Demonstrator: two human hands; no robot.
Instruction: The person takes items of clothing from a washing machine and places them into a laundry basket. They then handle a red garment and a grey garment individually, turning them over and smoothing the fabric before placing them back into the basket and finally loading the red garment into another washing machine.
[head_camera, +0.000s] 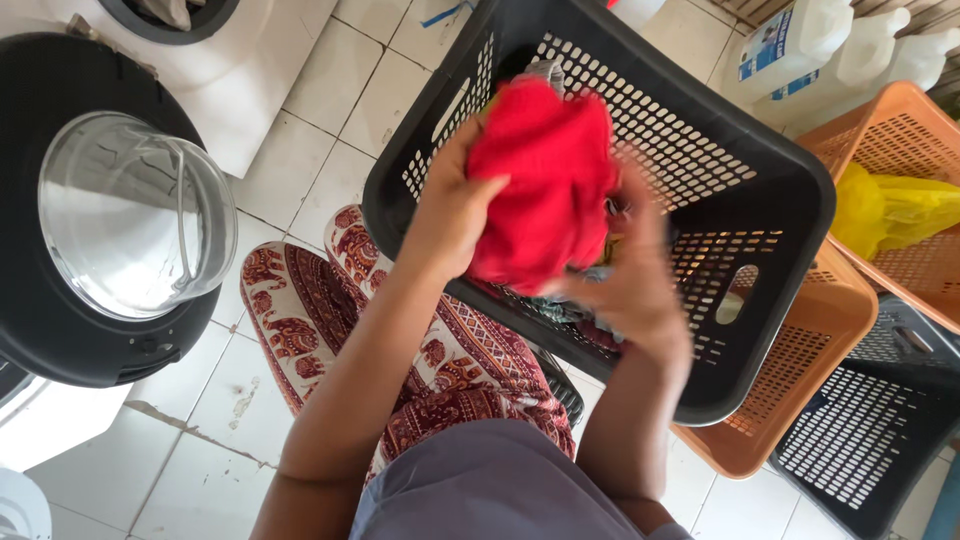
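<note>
A bunched red garment (545, 180) is lifted above a black perforated laundry basket (770, 200) that rests tilted on my lap. My left hand (452, 205) grips the cloth's left side. My right hand (628, 275), blurred, clutches its lower right edge just over the basket's near rim. More mixed clothes (560, 308) lie in the basket beneath the red cloth, mostly hidden.
An open front-loader door (120, 215) with a glass bowl stands at the left. Orange baskets (800, 350) and another dark basket (870, 420) stack at the right, one holding a yellow bag (890, 210). White jugs (800, 45) stand behind on the tiled floor (300, 150).
</note>
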